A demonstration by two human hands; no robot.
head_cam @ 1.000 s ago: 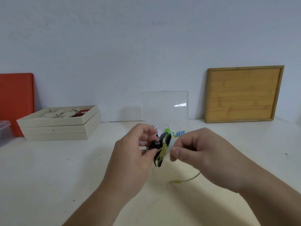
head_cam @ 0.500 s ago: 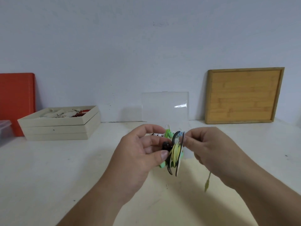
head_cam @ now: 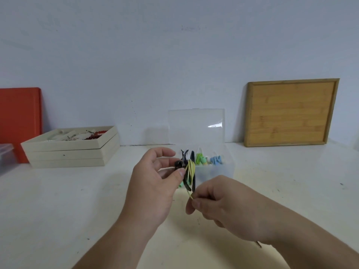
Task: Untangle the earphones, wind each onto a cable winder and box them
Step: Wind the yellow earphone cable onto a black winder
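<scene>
The left hand (head_cam: 153,183) grips the black winder (head_cam: 189,176) above the desk (head_cam: 77,200), steadying it near the open box (head_cam: 225,169). The right hand (head_cam: 223,204) pinches the yellow cable (head_cam: 191,167) just below with closed fingers (head_cam: 196,204), likely to hold it taut for winding

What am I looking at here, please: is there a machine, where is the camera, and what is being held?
No machine: a person works with bare hands, and the one picture comes from a camera worn on the head, looking forward and down. The left hand pinches a black cable winder wrapped with yellow earphone cable; the right hand pinches that cable just below it. Behind, on the table, stands an open clear box holding coloured items. Farther back are stacked beige trays and a wooden board.
</scene>
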